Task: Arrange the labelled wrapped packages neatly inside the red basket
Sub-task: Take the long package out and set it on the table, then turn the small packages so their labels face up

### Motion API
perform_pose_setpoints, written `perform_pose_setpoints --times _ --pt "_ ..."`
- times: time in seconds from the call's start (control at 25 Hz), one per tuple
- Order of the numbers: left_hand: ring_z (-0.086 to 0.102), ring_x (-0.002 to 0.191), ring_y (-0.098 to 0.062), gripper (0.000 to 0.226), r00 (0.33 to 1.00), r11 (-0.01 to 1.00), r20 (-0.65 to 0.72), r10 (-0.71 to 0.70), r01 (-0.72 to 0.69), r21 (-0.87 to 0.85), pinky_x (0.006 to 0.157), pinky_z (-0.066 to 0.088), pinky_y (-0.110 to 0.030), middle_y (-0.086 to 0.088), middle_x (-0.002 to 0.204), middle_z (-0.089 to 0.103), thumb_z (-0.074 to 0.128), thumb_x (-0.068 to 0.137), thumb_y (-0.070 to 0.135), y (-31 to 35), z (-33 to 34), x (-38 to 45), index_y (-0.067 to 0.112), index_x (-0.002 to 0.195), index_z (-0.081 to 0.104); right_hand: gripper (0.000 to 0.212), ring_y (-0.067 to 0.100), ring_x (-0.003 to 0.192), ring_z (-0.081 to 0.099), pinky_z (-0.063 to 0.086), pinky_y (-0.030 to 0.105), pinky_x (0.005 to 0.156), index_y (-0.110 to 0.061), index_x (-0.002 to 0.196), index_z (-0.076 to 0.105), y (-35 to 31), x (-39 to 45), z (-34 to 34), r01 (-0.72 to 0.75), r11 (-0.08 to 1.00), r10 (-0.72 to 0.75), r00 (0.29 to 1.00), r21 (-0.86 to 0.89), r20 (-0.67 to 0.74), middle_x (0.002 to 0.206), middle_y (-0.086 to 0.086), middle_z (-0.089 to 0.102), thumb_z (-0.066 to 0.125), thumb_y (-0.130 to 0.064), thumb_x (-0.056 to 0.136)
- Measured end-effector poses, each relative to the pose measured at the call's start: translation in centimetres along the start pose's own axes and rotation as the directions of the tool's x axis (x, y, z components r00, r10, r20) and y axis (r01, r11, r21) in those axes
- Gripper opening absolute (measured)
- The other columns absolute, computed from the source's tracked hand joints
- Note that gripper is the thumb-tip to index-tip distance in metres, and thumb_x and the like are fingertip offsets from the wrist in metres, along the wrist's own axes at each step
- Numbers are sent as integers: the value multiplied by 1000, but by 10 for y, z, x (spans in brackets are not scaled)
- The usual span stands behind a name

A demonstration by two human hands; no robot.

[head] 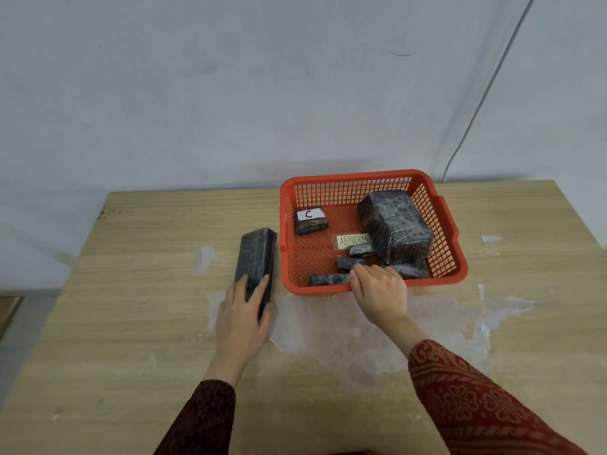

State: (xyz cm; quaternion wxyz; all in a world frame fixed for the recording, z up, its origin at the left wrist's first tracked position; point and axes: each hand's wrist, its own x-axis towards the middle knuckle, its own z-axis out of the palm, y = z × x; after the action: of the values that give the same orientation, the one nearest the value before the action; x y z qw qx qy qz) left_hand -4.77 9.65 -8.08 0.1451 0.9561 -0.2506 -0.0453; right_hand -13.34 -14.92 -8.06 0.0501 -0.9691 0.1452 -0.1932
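The red basket (pixel 446 208) sits at the back right of the desk (pixel 131 323) and is only partly sorted. Inside, a small package with a "C" label (pixel 310 221) lies flat near the back left corner. A big package (pixel 394 226) leans tilted against the right wall, partly covering a yellow slip (pixel 352 240) that reads "ABNORM" as far as it shows. Around and below it lie several small packages: one (pixel 361 249) just beside the slip, one (pixel 348 262) nearer the front, one (pixel 328 279) along the front wall, and another (pixel 410 269) under the big package's front edge. They point in different directions and do not form rows.

One long package (pixel 256 257) is outside the basket, standing on its edge on the desk just beside the left wall. The left hand (pixel 241 316) is wrapped around its near end, fingers over the top and thumb on the far side.

The right hand (pixel 379 292) reaches over the front rim with fingers narrowed to a pinch at the small packages near the front; whether it actually grips one I cannot tell.

By my judgement the task is about midway: most packages are in, but the long one has yet to go in, the big one needs setting flat, and the small ones need lining up.
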Motion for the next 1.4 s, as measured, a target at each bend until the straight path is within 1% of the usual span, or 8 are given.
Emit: perform_pose_setpoints --times 0.16,0.44,0.64,0.92,1.04,1.16,1.24,1.4 --pt "23 144 -33 44 989 1000 148 -28 29 -4 113 24 -49 -18 154 31 53 93 21 3 2 1 20 137 52 35 18 47 51 36 28 50 -17 63 54 -1 0 -4 -11 1000 11 999 14 46 50 -2 56 39 -27 93" --pt "53 120 -27 30 955 935 -287 74 -166 -312 102 43 -43 -14 127 59 59 90 10 54 -27 41 8 119 64 20 21 63 56 36 29 54 -13 77 58 6 4 -13 -105 964 50 974 245 222 70 2 61 51 -23 93" --pt "54 118 -26 31 948 934 -144 285 -309 -181 103 39 -39 -11 126 60 54 94 22 85 9 60 10 120 64 19 23 95 57 51 39 79 -10 103 60 21 31 -17 -157 920 -29 886 358 463 102 8 63 56 -25 91" --pt "57 86 -14 24 906 925 -245 345 -373 -78 75 38 -29 5 94 64 43 95 28 79 34 62 19 93 65 58 29 121 45 39 40 97 -10 138 39 32 81 10 510 860 -381 691 -40 614 128 9 54 60 -25 87" --pt "54 78 -15 23 899 922 -271 344 -378 -84 68 39 -31 4 87 62 43 95 26 78 35 62 18 87 63 63 29 122 45 37 41 98 -4 137 38 32 88 24 582 808 -394 655 -97 645 131 11 52 61 -31 86" --pt "53 75 -17 25 894 925 -295 337 -373 -74 66 38 -32 3 81 61 42 95 25 77 37 62 17 83 63 54 27 116 49 37 42 98 -10 128 48 32 94 27 361 927 -349 725 105 593 126 8 57 67 -32 82" --pt "52 73 -18 28 881 918 -314 354 -391 -62 65 36 -32 2 78 60 40 95 27 80 40 61 17 81 62 42 24 102 58 45 37 90 -13 119 54 34 97 24 -44 924 -188 812 379 553 114 7 64 68 -30 82" --pt "50 71 -17 29 880 927 -337 335 -371 -48 64 35 -32 3 74 59 39 96 27 74 44 64 18 78 61 31 17 84 64 52 25 68 -18 125 52 22 115 24 -721 270 36 670 638 741 99 9 67 43 -12 96"
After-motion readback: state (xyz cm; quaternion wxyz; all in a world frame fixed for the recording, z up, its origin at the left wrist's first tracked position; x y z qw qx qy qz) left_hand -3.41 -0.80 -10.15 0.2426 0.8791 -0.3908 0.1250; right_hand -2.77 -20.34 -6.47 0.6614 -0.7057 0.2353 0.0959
